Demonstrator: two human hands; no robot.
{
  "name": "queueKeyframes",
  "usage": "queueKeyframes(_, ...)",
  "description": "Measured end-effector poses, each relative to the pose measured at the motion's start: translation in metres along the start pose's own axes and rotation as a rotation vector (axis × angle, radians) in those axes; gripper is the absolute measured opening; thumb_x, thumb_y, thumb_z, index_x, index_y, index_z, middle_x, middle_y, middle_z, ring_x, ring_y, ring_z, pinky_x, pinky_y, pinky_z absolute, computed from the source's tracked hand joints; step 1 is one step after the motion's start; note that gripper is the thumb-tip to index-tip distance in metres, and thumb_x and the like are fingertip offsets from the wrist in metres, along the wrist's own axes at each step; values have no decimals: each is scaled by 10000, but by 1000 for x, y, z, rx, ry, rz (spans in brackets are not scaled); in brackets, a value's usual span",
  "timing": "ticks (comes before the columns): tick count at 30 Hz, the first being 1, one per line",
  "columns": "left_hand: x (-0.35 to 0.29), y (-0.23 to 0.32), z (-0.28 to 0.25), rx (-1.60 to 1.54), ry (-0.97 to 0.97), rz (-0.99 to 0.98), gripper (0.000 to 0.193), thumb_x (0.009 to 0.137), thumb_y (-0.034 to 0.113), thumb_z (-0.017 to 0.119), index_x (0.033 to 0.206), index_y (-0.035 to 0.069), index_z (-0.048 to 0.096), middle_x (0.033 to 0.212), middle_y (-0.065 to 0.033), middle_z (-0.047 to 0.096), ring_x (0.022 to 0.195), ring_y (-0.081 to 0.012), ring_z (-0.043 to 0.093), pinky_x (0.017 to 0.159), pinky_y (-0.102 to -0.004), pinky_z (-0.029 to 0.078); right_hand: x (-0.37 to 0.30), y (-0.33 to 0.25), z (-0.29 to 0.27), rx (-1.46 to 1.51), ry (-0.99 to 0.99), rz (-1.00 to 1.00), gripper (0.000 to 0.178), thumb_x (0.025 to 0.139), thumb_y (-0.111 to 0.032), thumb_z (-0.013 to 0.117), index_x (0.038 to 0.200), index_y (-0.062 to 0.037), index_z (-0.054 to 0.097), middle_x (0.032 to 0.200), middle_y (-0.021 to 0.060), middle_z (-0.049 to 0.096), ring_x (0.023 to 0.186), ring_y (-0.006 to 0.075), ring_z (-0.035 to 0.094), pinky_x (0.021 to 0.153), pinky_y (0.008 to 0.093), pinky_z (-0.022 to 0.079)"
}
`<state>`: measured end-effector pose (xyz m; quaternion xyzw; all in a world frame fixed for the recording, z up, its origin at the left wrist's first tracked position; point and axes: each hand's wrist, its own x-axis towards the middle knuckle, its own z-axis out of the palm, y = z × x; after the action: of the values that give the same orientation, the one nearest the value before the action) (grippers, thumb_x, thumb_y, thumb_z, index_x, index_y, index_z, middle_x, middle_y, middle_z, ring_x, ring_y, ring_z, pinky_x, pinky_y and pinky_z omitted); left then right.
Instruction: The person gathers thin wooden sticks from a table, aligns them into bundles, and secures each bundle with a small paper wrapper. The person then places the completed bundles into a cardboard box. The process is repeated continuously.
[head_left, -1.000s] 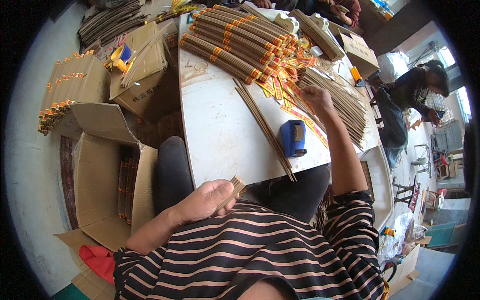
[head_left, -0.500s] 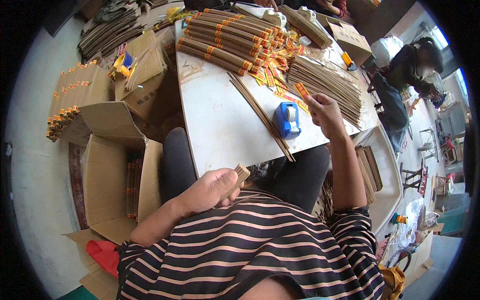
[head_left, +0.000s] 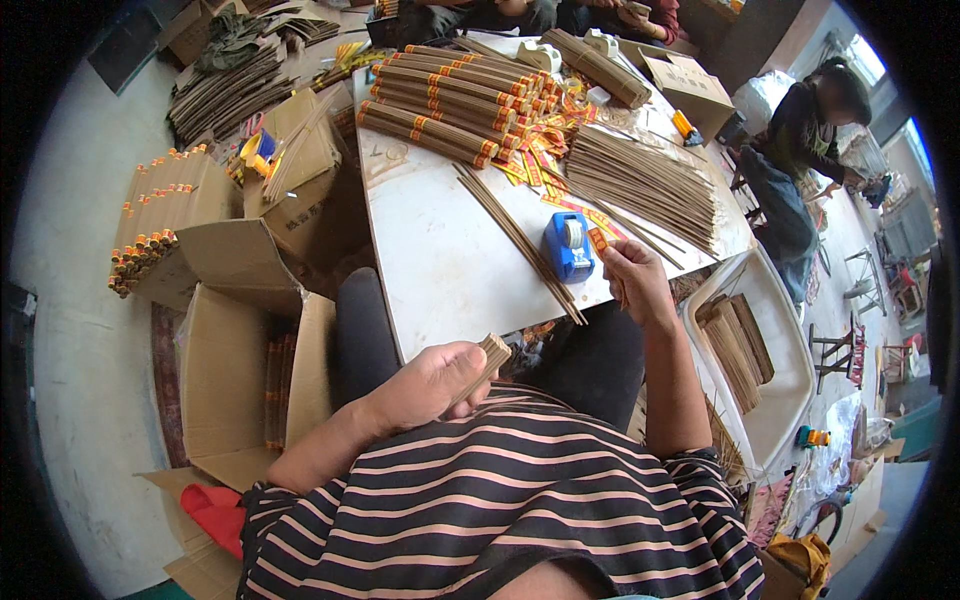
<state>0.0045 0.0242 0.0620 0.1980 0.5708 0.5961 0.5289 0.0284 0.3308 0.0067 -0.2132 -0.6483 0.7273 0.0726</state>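
Note:
My left hand [head_left: 425, 385] is closed round a bundle of brown incense sticks [head_left: 494, 353], held low near my striped shirt with its cut ends pointing up. Between the thumb and fingers of my right hand [head_left: 642, 282] is a small red and yellow paper label [head_left: 598, 240]. That hand hovers by the table's near edge, beside a blue tape dispenser [head_left: 566, 262]. A few loose sticks [head_left: 515, 238] lie left of the dispenser. Beyond it, more sticks [head_left: 645, 185] are spread out, next to a heap of loose labels [head_left: 545, 145].
Banded incense bundles [head_left: 455, 95] are piled on the white table [head_left: 420, 250]. At my left stands an open cardboard box [head_left: 235, 370] with bundles inside. A white tub [head_left: 775, 405] of brown sticks sits at my right. Other people work across the table and at far right.
My right hand has come nearer and slightly left with the label, down beside the tape dispenser. My left hand has risen a little to the right with the bundle. The view has shifted slightly.

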Motion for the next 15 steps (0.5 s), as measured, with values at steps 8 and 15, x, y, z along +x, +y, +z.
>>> queueKeyframes(8,-4,-1,2,59,16,37,488,929,484,364,983,11,475,699,-5,484,552,-53,422,512,-162,379,-24,-3,15,403,-291,-4,170,839,-203,633,826,-48,564,636,5,535,510,76,417,487,218,335)
queueKeyframes(15,-10,3,3,31,162,25,421,953,422,369,984,17,480,703,2,482,547,-46,419,497,-154,365,-67,-35,51,304,-435,79,147,870,-196,600,849,-58,553,657,-1,547,525,48,441,475,168,326)
